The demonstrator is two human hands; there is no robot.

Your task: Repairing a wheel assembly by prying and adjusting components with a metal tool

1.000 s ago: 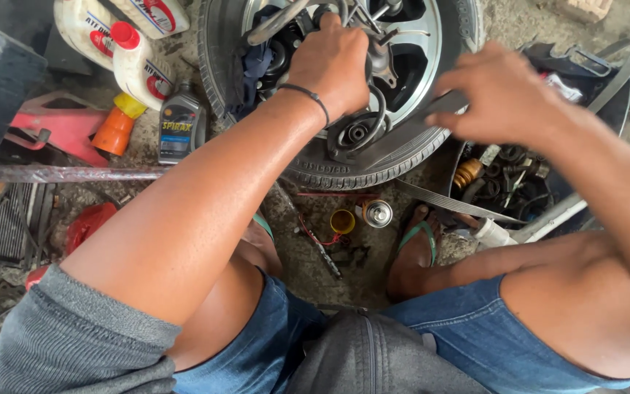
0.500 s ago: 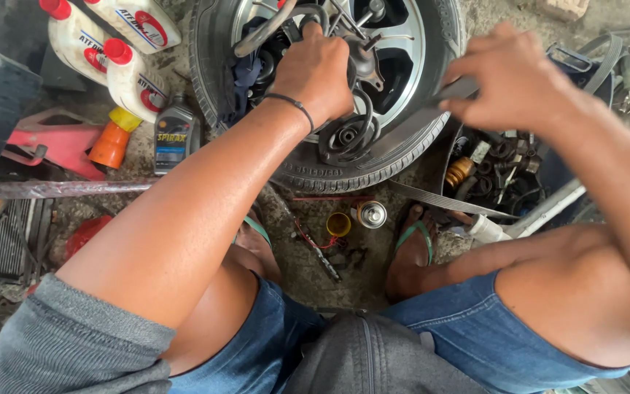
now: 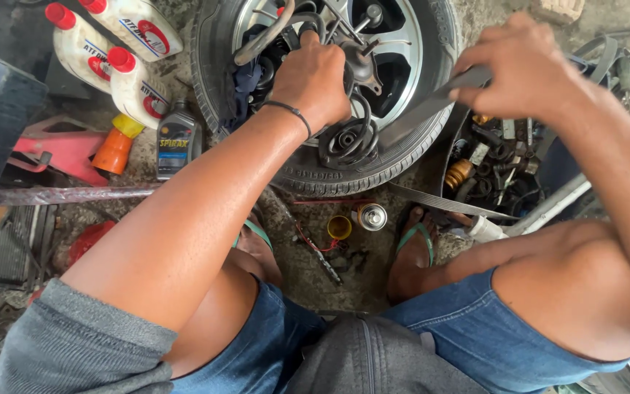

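Strut under left hand; right hand grips bar.

- Dark metal part with a black coil spring: lies on the wheel, its coil end hanging over the tyre's near edge.
- Long flat grey metal bar: slants from the wheel's right edge down toward the spring.
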